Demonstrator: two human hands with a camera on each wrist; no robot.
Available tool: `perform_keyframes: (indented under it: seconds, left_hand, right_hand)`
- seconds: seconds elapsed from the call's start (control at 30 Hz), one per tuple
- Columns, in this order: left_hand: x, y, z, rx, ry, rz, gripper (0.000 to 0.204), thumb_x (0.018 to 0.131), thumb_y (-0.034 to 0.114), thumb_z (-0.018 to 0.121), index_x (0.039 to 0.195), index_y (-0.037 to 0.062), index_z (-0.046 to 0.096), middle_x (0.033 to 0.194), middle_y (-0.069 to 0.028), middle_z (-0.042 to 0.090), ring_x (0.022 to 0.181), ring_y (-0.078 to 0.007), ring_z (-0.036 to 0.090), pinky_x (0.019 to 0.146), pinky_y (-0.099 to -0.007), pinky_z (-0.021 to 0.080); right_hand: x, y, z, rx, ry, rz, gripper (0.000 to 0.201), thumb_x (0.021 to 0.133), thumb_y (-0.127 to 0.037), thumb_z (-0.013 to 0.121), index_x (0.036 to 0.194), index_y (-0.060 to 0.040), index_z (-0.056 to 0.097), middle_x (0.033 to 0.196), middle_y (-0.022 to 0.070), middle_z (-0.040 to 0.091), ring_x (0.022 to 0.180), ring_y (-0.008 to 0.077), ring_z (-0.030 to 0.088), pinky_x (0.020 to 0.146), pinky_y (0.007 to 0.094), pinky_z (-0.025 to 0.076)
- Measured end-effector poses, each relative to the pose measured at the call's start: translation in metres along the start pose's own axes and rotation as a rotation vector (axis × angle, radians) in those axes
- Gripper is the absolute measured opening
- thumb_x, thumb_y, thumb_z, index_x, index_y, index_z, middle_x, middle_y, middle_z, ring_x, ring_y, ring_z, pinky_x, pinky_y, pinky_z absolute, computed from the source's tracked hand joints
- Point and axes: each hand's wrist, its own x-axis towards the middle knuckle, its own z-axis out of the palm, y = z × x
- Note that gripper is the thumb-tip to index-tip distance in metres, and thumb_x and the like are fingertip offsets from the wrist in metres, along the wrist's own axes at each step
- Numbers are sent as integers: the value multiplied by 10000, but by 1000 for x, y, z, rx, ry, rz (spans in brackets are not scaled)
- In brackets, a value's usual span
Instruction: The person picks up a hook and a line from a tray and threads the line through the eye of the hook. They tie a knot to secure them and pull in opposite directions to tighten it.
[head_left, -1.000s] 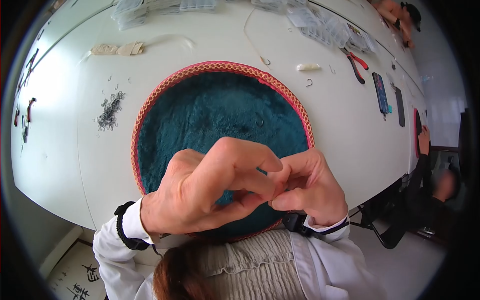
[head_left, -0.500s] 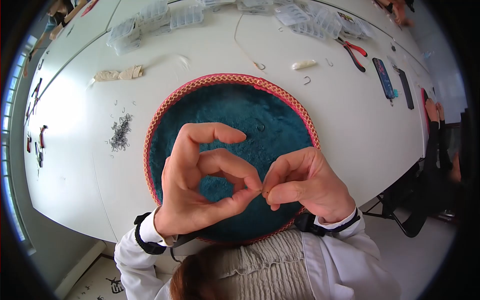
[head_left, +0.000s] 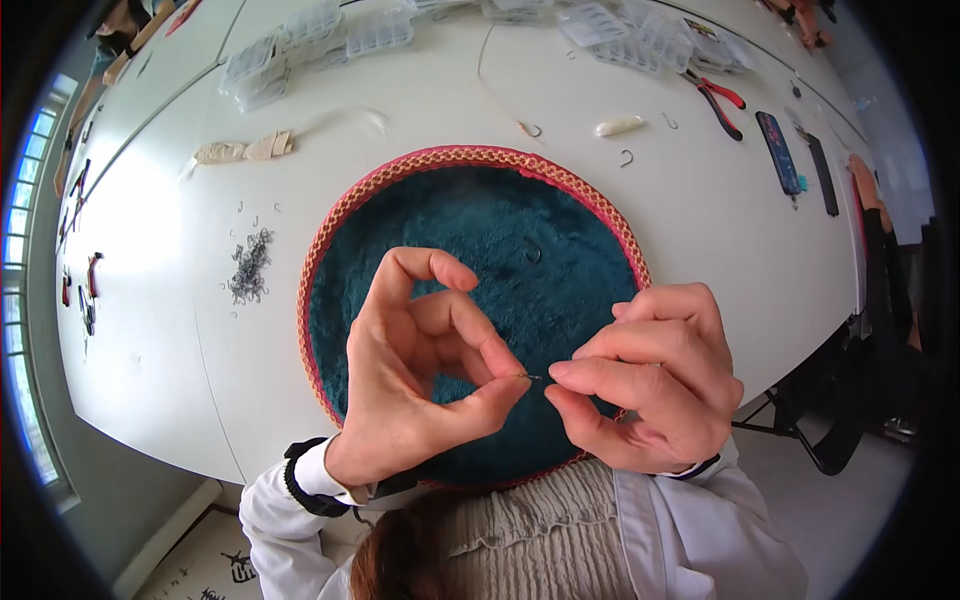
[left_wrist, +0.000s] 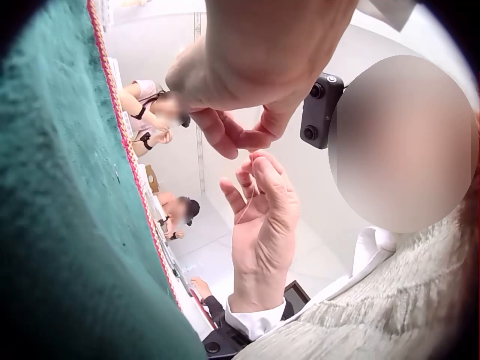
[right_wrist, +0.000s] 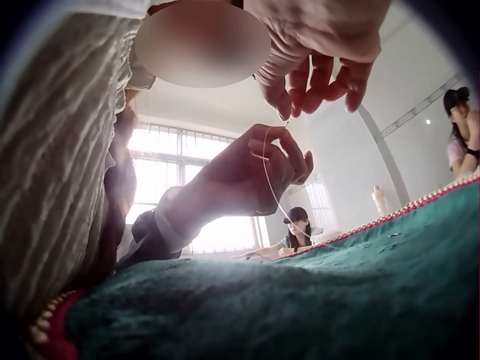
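Note:
My left hand [head_left: 415,375] pinches a tiny dark fish hook [head_left: 534,377] between thumb and index finger. Its thin end pokes out toward my right hand [head_left: 655,385]. That hand's thumb and index finger stand slightly apart, tips right by the hook's end, the other fingers loosely bent. A fine pale line [right_wrist: 268,176] hangs in a curve past the left hand in the right wrist view. Under both hands lies a round, dark teal plush mat [head_left: 420,210] with a red and gold braided rim. A larger hook [head_left: 533,252] rests on the mat.
Left of the mat is a pile of small hooks [head_left: 250,268]. Beyond it lie a cloth-wrapped bundle [head_left: 240,150], clear plastic boxes [head_left: 380,35], a white spool-like piece [head_left: 619,126], red-handled pliers [head_left: 716,103] and a phone [head_left: 778,153]. Other people sit around the table.
The hands, overlapping at first, have come apart. My right hand has drawn back to the right, its thumb and index finger parting, while the left keeps its pinch and the hook's end shows.

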Motion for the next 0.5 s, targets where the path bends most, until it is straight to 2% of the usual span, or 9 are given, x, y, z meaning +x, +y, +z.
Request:
perform_keyframes:
  seconds: [0.17,0.23,0.5]
  left_hand:
    - [-2,-1,3,-48,1,-50,531,640,-81,678,1020,35,327,704,-38,570,663,-104,606,632,-225,504]
    - [-1,-1,9,-100,101,-93,575,570,-115,648,1016,42,321,633,-56,554,476,-92,537,424,-170,431]
    - [-3,-1,12,-117,114,-100,577,574,-118,650,1017,44,316,634,-60,555,479,-91,539,427,-173,434]
  right_hand:
    - [-1,0,1,-68,-4,-43,239,520,-40,715,749,-69,652,712,-3,577,647,182,507,493,228,410]
    - [-1,1,2,-65,-6,-40,236,518,-42,715,743,-66,649,705,-2,576,645,183,508,483,225,406]
    - [-3,2,3,-84,-12,-64,222,503,-52,689,719,-70,639,722,-3,581,651,185,520,503,227,415]
